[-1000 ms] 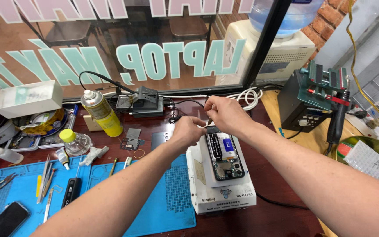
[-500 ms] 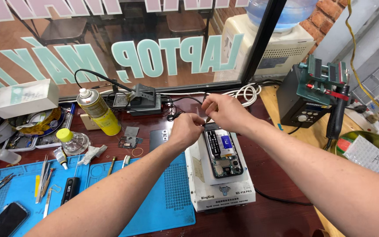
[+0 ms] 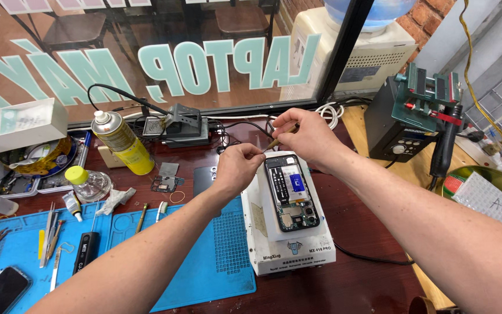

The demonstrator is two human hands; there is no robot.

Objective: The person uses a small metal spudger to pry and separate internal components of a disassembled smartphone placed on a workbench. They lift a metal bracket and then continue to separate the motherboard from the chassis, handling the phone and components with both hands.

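Left hand and right hand, each grip pinched together on a thin brown stick, above an opened black phone on a white box-shaped heating pad, yellow spray can at ten o'clock on the dark wooden counter

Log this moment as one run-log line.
left hand: pinching thin tool | right hand: pinching same tool | opened phone: on white box

- The right hand has drawn back from the top edge of the opened phone toward the glass, and its thin brownish stick now slants clear above the phone.
- The left hand has slid off the phone's top edge and now sits just beside the phone's upper left corner, fingers pinched.
- The two hands, earlier touching above the phone, are now a little apart.
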